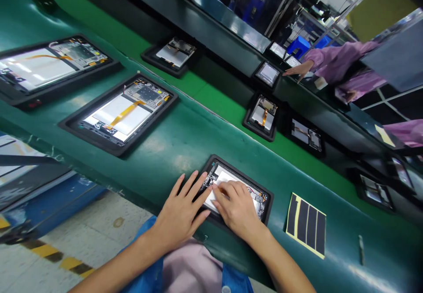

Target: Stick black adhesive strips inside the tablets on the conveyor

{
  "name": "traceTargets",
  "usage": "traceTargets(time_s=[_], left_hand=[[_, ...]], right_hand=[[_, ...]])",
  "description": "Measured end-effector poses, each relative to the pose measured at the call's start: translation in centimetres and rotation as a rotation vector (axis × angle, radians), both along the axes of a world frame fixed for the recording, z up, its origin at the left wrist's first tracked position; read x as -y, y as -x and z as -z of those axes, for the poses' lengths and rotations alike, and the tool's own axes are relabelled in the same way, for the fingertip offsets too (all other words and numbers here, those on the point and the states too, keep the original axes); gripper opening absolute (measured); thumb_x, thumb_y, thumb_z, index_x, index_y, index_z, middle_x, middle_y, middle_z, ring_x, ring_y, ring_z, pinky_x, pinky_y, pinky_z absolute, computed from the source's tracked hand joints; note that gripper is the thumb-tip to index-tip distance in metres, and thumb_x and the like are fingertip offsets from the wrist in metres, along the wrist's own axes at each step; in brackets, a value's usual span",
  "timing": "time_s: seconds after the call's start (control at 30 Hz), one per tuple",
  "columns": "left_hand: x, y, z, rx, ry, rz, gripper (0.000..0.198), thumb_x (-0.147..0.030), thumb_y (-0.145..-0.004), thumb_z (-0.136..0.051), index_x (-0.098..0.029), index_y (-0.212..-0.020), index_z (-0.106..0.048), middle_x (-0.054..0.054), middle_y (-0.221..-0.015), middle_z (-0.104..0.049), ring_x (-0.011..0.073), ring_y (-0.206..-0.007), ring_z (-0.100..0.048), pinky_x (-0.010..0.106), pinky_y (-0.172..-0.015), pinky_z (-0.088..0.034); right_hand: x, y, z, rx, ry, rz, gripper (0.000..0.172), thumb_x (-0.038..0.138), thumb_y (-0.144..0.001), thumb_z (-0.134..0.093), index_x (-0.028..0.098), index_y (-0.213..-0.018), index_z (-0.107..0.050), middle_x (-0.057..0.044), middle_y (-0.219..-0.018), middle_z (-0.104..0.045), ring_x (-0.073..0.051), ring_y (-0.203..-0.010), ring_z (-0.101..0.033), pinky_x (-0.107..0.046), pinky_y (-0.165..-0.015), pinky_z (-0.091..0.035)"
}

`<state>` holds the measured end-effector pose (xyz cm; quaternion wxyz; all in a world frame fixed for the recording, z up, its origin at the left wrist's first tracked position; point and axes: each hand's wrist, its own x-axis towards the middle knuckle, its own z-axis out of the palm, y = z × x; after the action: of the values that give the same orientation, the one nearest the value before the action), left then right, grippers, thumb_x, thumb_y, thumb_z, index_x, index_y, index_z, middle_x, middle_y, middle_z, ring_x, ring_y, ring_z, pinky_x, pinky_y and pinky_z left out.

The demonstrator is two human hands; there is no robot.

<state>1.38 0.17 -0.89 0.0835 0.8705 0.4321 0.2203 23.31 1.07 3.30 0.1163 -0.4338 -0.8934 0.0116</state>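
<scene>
– Your forearms come in low over the blue and pink garment. Your left hand point(180, 211) lies flat, fingers spread and holding nothing, on the near left rim of the black tray point(269, 198).

– And your right hand point(236, 209) has its fingers drawn together, tips pressed on the white panel of the open tablet point(228, 177) in that tray. Whether you pinch something small under those tips, I cannot tell.

– That tablet sits at the near edge of the green belt point(172, 143), right in front of you, so you have room. I'd let the left hand do the steadying, weight on the rim and off the electronics.

– Agreed. With the right hand, I'd press with the pads, not the nails, and work in one direction so nothing lifts or creases. The circuit board at the far right end point(261, 196) looks delicate, so steer clear of it.

– Your sheet of black strips point(306, 224) lies just to the right of the tray, apart from it, within easy reach of your right hand.

– The next open tablet point(122, 110) is well off to your left, so don't let it hurry you.
</scene>
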Motion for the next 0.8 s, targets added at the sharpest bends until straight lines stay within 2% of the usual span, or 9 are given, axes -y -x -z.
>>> traceTargets(time_s=[0.23,0.37,0.5,0.63,0.8], left_hand=[[0.0,0.0,0.3,0.033,-0.004,0.050,0.055,-0.033,-0.102,-0.052,-0.015,-0.153,-0.049,0.016,-0.169,-0.031,0.0354,-0.156,-0.030,0.050,-0.122,-0.039],[0.0,0.1,0.3,0.063,0.004,0.048,0.055,-0.032,-0.101,-0.052,-0.015,-0.154,-0.048,0.016,-0.169,-0.030,0.0359,-0.156,-0.030,0.050,-0.121,-0.041],[0.0,0.2,0.3,0.078,-0.011,0.045,0.059,-0.033,-0.102,-0.052,-0.013,-0.156,-0.044,0.016,-0.168,-0.033,0.0350,-0.154,-0.033,0.048,-0.120,-0.043],[-0.1,0.2,0.3,0.083,-0.003,0.042,0.061,-0.033,-0.102,-0.053,-0.014,-0.158,-0.041,0.015,-0.168,-0.034,0.0345,-0.155,-0.033,0.048,-0.120,-0.043],[-0.2,0.2,0.4,0.083,0.015,0.038,0.058,-0.033,-0.101,-0.053,-0.017,-0.157,-0.045,0.013,-0.168,-0.034,0.0336,-0.155,-0.033,0.048,-0.120,-0.044]], right_hand=[[-0.1,0.2,-0.4,0.111,0.033,-0.014,0.036,0.028,-0.102,-0.059,0.015,-0.135,-0.060,-0.012,-0.120,-0.071,-0.028,-0.111,-0.060,-0.045,-0.096,-0.047],[-0.1,0.0,-0.3,0.101,0.056,-0.014,0.038,0.028,-0.101,-0.059,0.016,-0.138,-0.059,-0.013,-0.121,-0.069,-0.028,-0.113,-0.058,-0.045,-0.097,-0.047],[0.1,-0.2,-0.2,0.029,0.082,-0.004,0.040,0.028,-0.101,-0.060,0.015,-0.138,-0.059,-0.015,-0.120,-0.068,-0.028,-0.112,-0.058,-0.046,-0.096,-0.048],[-0.1,-0.6,-0.2,-0.116,0.112,0.038,0.034,0.025,-0.101,-0.058,0.020,-0.134,-0.064,-0.012,-0.117,-0.068,-0.026,-0.108,-0.059,-0.044,-0.092,-0.048],[-2.0,-0.8,-0.2,-0.298,0.222,0.100,0.022,0.026,-0.104,-0.056,0.023,-0.119,-0.072,-0.007,-0.103,-0.070,-0.021,-0.095,-0.062,-0.036,-0.082,-0.050]])
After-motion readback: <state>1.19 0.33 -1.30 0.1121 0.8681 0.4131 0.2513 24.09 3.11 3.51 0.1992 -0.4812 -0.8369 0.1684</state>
